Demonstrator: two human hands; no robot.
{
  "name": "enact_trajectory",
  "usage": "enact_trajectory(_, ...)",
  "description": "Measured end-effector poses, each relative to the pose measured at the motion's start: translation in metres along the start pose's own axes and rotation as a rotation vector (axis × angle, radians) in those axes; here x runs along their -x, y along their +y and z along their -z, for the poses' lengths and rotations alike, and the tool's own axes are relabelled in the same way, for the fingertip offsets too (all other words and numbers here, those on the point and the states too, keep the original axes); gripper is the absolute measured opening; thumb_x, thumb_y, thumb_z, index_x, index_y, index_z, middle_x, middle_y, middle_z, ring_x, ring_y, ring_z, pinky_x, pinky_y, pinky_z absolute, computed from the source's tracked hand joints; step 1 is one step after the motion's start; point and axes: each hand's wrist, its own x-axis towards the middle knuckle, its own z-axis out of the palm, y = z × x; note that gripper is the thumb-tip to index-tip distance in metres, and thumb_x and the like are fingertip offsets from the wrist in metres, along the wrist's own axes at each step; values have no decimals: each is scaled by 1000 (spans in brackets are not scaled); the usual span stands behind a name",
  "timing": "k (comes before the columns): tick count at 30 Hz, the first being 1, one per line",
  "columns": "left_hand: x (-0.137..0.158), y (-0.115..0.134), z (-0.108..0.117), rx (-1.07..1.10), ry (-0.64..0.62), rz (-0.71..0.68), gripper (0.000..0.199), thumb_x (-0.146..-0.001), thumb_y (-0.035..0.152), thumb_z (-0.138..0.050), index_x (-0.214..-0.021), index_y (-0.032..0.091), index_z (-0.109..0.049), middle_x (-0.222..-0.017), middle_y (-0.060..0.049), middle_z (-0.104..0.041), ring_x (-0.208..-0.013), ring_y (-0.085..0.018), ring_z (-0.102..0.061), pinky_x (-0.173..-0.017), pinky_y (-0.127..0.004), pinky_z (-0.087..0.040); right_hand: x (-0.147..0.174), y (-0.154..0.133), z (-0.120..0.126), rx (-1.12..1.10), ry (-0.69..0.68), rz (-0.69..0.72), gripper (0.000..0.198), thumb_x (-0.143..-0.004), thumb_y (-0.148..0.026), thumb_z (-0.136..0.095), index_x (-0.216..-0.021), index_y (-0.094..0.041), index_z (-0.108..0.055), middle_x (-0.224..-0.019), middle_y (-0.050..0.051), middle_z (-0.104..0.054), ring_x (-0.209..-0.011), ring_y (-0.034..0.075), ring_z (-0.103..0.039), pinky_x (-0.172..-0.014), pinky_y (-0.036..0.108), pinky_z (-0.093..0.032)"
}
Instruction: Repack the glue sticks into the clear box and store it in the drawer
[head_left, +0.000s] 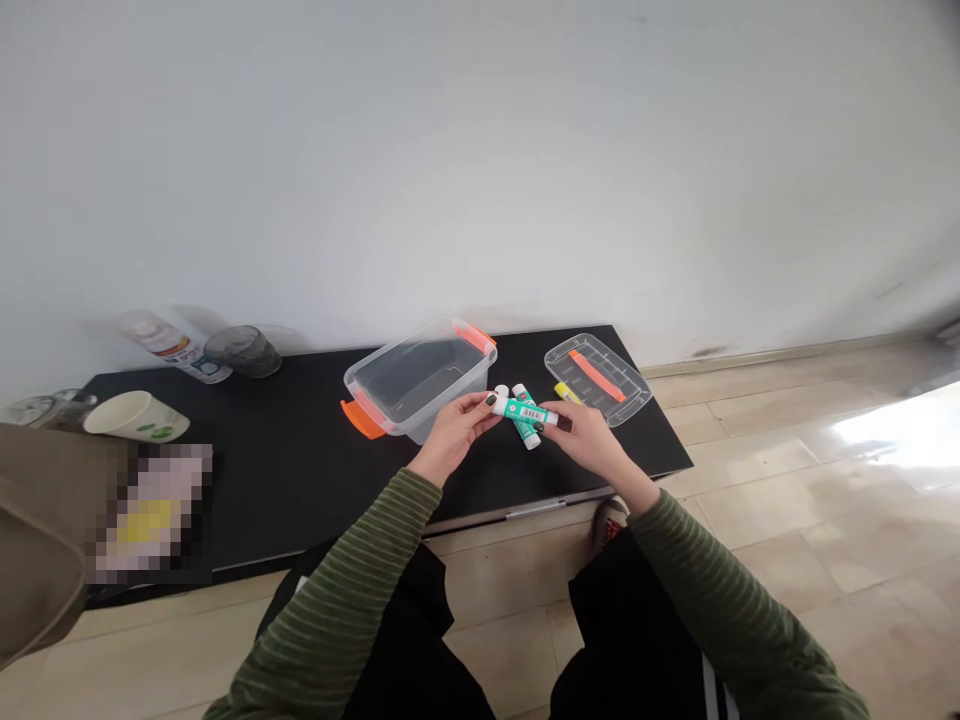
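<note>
Between my two hands I hold a green-and-white glue stick, lying sideways with its barcode facing up. My left hand pinches its left end, and my right hand grips the right end. Under it, more green glue sticks with white caps lie on the black tabletop, partly hidden. A yellow tube shows just beyond my right hand. To the left stands a clear plastic box without its lid, its orange latches folded outward. Its clear lid with an orange handle lies flat at the right.
At the left are a paper cup, a dark glass, a spray can and a blurred-out item. A brown cap-like shape fills the left edge. The white wall rises behind the table.
</note>
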Motion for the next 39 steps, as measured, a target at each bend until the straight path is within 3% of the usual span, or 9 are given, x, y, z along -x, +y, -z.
enact_trajectory(5, 1, -1, 4, -11, -38, 20, 27, -72, 22, -86, -94, 12, -76, -97, -8, -75, -90, -16, -69, -95, -33, -55, 1, 2, 0, -113, -133, -110, 27, -86, -33, -61, -104, -19, -75, -73, -1, -68, -64, 13, -59, -63, 24, -42)
enact_trajectory(10, -8, -10, 2, -149, -71, -26, 33, -75, 32, -82, -102, 13, -75, -107, -10, -74, -96, -20, -69, -97, -38, -54, -4, 4, 2, -110, -317, -193, 23, -82, -35, -65, -94, -17, -73, -71, -1, -68, -63, 13, -58, -59, 23, -39)
enact_trajectory(18, -40, -27, 8, -1113, 126, -413, 31, -84, 14, -63, -114, 17, -69, -123, -13, -68, -114, -27, -64, -99, -43, -50, -24, 29, 5, 421, -139, -349, 25, -89, -37, -58, -98, -17, -71, -92, 9, -73, -90, 24, -67, -72, 28, -42)
enact_trajectory(23, -43, -40, 10, -1455, 93, -428, 34, -84, 12, -63, -117, 15, -65, -121, -15, -64, -115, -29, -60, -103, -43, -46, -32, 41, -3, 611, -184, -488, 35, -91, -39, -54, -112, -14, -66, -108, 18, -71, -102, 31, -67, -79, 33, -46)
enact_trajectory(29, -37, -41, 8, -1644, 33, -417, 30, -88, 14, -59, -117, 16, -63, -114, -12, -60, -110, -27, -58, -97, -38, -47, -35, 35, -19, 680, -259, -578, 37, -89, -36, -58, -118, -14, -63, -118, 19, -66, -108, 33, -65, -84, 40, -49)
enact_trajectory(32, -34, -40, 6, -1676, 18, -384, 28, -88, 14, -59, -116, 18, -62, -114, -11, -58, -107, -26, -59, -91, -35, -48, -36, 30, -23, 713, -205, -549, 37, -90, -31, -58, -123, -13, -59, -124, 20, -62, -111, 31, -63, -84, 38, -50)
enact_trajectory(35, -34, -39, 6, -1701, 1, -330, 30, -89, 13, -55, -117, 19, -60, -113, -12, -57, -101, -25, -61, -85, -34, -49, -37, 23, -28, 723, -128, -389, 32, -95, -27, -52, -124, -16, -57, -126, 18, -59, -113, 27, -62, -83, 33, -49)
enact_trajectory(39, -34, -40, 7, -1708, -11, -299, 31, -87, 9, -52, -116, 18, -58, -109, -13, -60, -99, -27, -63, -82, -35, -48, -38, 18, -38, 685, -169, -248, 27, -99, -30, -46, -115, -16, -63, -118, 17, -64, -106, 27, -64, -84, 34, -48)
